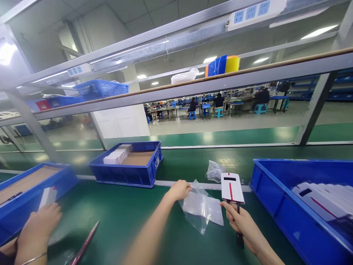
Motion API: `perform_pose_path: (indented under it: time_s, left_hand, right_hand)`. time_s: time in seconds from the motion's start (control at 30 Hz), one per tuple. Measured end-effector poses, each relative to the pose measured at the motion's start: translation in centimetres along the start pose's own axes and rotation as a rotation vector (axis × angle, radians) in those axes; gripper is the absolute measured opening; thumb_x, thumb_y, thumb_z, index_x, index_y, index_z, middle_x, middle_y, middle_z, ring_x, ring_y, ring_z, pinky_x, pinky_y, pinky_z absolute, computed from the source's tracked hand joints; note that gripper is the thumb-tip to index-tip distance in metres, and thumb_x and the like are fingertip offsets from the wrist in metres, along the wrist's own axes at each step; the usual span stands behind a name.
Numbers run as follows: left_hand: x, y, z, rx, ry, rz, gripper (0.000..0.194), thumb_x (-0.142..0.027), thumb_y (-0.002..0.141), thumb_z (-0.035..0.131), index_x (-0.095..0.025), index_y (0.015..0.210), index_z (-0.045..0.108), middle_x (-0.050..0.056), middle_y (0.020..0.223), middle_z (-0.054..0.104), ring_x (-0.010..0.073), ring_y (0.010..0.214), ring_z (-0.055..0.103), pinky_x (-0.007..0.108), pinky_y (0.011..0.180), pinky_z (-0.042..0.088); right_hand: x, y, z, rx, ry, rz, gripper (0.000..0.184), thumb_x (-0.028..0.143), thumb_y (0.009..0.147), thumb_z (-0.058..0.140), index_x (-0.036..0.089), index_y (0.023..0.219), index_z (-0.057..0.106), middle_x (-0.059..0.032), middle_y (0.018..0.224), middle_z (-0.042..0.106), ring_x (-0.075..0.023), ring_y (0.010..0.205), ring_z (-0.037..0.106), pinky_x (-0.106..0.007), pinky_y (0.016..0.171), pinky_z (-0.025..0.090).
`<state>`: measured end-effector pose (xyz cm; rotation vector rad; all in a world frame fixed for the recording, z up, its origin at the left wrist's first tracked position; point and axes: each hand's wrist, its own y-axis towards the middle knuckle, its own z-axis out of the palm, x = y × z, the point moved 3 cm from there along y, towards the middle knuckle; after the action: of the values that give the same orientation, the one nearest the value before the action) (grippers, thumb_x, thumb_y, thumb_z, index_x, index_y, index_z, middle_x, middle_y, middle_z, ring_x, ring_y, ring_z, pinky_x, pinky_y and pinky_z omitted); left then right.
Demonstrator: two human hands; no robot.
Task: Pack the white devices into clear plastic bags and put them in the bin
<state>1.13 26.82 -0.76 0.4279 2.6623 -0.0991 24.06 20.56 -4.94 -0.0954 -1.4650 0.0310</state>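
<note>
My left hand (179, 189) has its fingers closed on the upper left edge of a clear plastic bag (202, 217). A white sheet (216, 211) shows at the bag; I cannot tell whether it is inside or underneath. My right hand (239, 221) grips a white device (231, 187) with a red stripe and a small dark window, held upright just right of the bag. Black cable (239, 239) from the device runs down through that hand. Behind the device lies a crumpled clear plastic bag (215, 171).
A blue bin (292, 217) at right contains several similar white devices (325, 200). Small white boxes (118, 154) stand in another blue bin (125, 172). At left, a co-worker's hand (41, 226) holds a white box (48, 197) beside a third blue bin (64, 180). A dark red pen-like stick (85, 243) lies nearby.
</note>
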Motion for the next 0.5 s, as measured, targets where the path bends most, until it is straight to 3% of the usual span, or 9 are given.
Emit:
perform_pose_path:
  time_s: [0.17,0.3,0.37,0.5]
  left_hand:
    - [-0.1,0.1,-1.2,-0.084,-0.018,-0.008,0.02,-0.033,0.093,0.059,-0.016,0.101,0.068,0.004,0.095,0.072,0.0188,0.091,0.066,0.039,0.089,0.051]
    - [-0.2,-0.2,-2.0,-0.11,-0.073,0.0,0.016,-0.029,0.089,0.058,-0.024,0.091,0.072,0.001,0.083,0.076,0.0193,0.089,0.067,0.03,0.083,0.047]
    - [-0.2,-0.4,-2.8,-0.124,-0.108,0.01,0.021,-0.03,0.089,0.054,-0.024,0.09,0.074,0.001,0.085,0.077,0.0203,0.091,0.067,0.029,0.083,0.046]
    - [-0.8,-1.3,-4.2,-0.105,-0.216,0.051,0.029,-0.035,0.092,0.05,-0.021,0.096,0.076,0.003,0.095,0.077,0.0194,0.091,0.067,0.026,0.083,0.048]
  right_hand:
    - [-0.7,-0.1,0.2,0.026,-0.057,-0.018,0.049,0.066,0.073,0.071,0.021,0.072,0.052,0.0096,0.058,0.037,-0.0055,0.046,0.018,-0.027,0.048,0.01]
    - [-0.5,0.3,1.0,0.069,-0.116,-0.032,0.054,0.072,0.076,0.066,0.018,0.077,0.059,0.0128,0.054,0.023,-0.0063,0.048,0.014,-0.028,0.052,0.006]
    - [-0.3,0.5,1.5,0.073,-0.132,-0.03,0.06,0.073,0.075,0.065,0.015,0.088,0.063,0.014,0.054,0.018,-0.0072,0.048,0.015,-0.028,0.053,0.007]
    - [0.1,0.7,2.0,0.079,-0.156,-0.037,0.067,0.075,0.071,0.068,0.014,0.098,0.066,0.0135,0.051,0.025,-0.008,0.044,0.022,-0.027,0.049,0.012]
